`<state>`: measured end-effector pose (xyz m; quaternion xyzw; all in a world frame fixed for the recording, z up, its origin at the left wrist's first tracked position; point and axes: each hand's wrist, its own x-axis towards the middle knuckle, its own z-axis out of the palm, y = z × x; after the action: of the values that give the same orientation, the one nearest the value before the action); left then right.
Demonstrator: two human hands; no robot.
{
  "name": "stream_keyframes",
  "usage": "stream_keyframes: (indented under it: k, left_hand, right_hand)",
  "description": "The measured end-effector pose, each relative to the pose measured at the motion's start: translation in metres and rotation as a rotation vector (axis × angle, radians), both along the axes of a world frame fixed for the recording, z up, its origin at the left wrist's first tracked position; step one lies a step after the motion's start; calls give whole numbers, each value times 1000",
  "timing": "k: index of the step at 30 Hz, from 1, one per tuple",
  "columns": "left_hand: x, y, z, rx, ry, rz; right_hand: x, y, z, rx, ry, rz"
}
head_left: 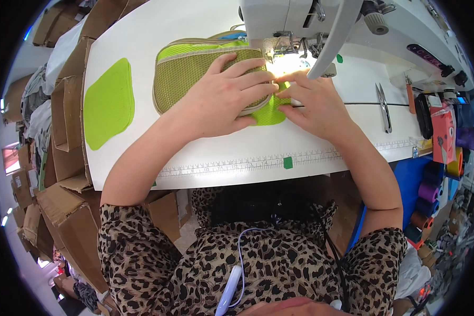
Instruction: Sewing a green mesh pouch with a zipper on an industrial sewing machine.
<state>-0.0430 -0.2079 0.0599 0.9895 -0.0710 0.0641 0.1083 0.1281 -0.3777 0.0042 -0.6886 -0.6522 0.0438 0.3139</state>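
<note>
An olive mesh pouch (pixel 181 79) with lime trim lies on the white table at the sewing machine. My left hand (pixel 224 95) rests flat on the pouch with its fingers spread. Beside it, my right hand (pixel 313 105) has bent fingers gripping lime-green fabric (pixel 268 113) at the pouch's right side, just below the lit presser foot (pixel 283 50). The right fingertips are partly hidden. A separate lime-green piece (pixel 109 102) lies flat at the table's left.
The sewing machine (pixel 271 18) overhangs the back right. Scissors (pixel 385 113), a red box (pixel 442 131) and thread spools (pixel 429 192) sit at the right. A printed ruler strip runs along the table's front edge (pixel 221 181). Cardboard boxes (pixel 63 226) crowd the left side.
</note>
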Motion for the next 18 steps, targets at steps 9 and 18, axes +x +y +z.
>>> stream_keyframes:
  k: [9,18]
  left_hand:
    - [3,1,-9,-37,-8,36]
    - [0,-4,-11,-63,26,102]
  right_hand:
    - [6,-3,4,-66,64,113]
    - [6,-5,15,-91,4,154]
